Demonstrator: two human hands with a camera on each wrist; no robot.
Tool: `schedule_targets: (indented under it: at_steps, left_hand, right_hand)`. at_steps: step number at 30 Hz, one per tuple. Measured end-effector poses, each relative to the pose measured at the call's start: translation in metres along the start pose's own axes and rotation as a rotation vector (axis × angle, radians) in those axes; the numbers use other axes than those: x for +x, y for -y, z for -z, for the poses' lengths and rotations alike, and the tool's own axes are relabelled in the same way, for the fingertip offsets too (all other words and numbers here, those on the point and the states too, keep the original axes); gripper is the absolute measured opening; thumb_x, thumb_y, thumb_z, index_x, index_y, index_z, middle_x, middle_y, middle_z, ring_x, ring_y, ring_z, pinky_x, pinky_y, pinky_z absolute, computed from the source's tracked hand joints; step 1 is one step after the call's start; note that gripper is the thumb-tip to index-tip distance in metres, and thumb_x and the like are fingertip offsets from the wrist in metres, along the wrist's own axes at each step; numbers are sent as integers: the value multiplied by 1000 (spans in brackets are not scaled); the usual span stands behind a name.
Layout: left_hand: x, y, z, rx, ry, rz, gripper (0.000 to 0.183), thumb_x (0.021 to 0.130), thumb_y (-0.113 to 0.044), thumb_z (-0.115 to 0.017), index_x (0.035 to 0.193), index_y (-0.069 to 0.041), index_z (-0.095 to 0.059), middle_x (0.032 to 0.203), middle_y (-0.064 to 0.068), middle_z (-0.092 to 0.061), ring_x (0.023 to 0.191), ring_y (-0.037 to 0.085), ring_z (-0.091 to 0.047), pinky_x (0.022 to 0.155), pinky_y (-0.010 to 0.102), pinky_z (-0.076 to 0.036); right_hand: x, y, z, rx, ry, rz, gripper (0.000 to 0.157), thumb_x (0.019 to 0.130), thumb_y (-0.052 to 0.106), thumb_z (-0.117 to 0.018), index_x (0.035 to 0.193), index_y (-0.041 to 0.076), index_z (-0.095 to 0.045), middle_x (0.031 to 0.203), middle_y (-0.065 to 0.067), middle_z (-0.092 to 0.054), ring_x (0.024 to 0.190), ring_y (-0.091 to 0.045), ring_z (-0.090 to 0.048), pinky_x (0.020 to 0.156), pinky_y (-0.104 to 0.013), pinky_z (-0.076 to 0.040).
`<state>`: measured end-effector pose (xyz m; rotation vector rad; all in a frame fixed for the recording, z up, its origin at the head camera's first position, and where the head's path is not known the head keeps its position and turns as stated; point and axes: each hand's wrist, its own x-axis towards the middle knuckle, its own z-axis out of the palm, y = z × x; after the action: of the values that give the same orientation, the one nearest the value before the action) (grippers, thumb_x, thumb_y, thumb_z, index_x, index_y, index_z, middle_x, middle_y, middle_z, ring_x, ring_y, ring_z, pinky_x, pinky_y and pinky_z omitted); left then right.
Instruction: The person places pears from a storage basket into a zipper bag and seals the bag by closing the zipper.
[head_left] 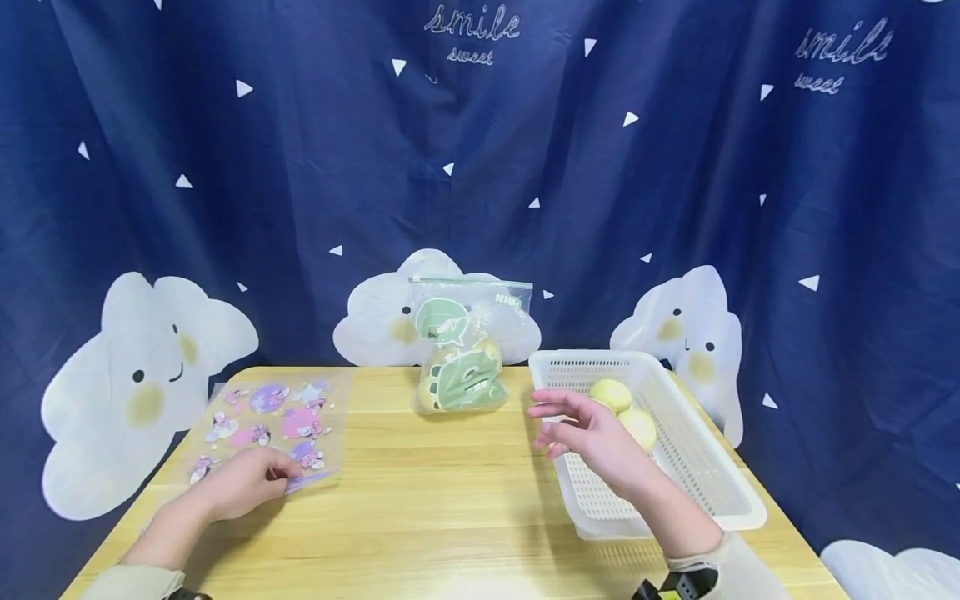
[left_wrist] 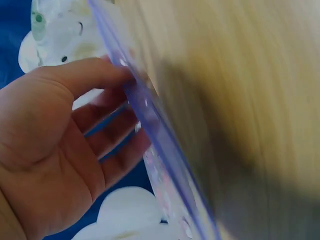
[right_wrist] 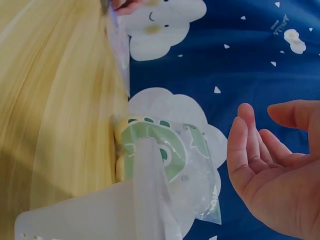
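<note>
My left hand pinches the near edge of a clear zip bag printed with pink and purple cartoon figures, lying flat at the table's left. Up close in the left wrist view, the bag's purple zip edge passes between thumb and fingers, raised off the wood. Over the left side of a white plastic basket hovers my right hand, fingers relaxed and holding nothing. Inside the basket lie pale yellow round things, one at the back and another partly behind the hand.
A second clear zip bag, with a green dinosaur print and yellow round things inside, stands upright at the table's back middle. The wooden table ends at a dark blue curtain with cloud prints.
</note>
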<state>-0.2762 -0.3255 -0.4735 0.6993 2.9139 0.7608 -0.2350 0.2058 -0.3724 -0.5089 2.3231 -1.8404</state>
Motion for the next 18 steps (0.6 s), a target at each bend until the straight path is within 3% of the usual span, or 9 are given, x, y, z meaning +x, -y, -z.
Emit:
schedule_targets:
  at_steps: [6,11,18]
  left_hand:
    - [11,-26,-6,-215,19,-24,6,101,-6,-71,103,-7,-76,89,-3,-70,70,0,-59,57,25,-57]
    - [26,-56,-9,-374,41,-19,5,103,-7,-70,106,-5,-73,89,4,-68,68,8,-63,56,32,-62]
    - [58,-102,-6,-590,-30,57,34,101,-6,-69,133,4,-65,92,9,-72,75,19,-72,63,37,-69]
  right_hand:
    - [-1,4,0,8,-9,-5,50,104,4,-65,151,-6,-53,140,-25,-67,98,-17,-77,85,-31,-67]
    - [0,6,0,6,-12,-2,50,103,4,-65,151,-7,-53,140,-26,-67,96,-17,-77,84,-29,-66]
    - [2,9,0,0,-11,9,52,102,4,-66,152,-5,-54,140,-24,-68,97,-20,-77,84,-29,-66]
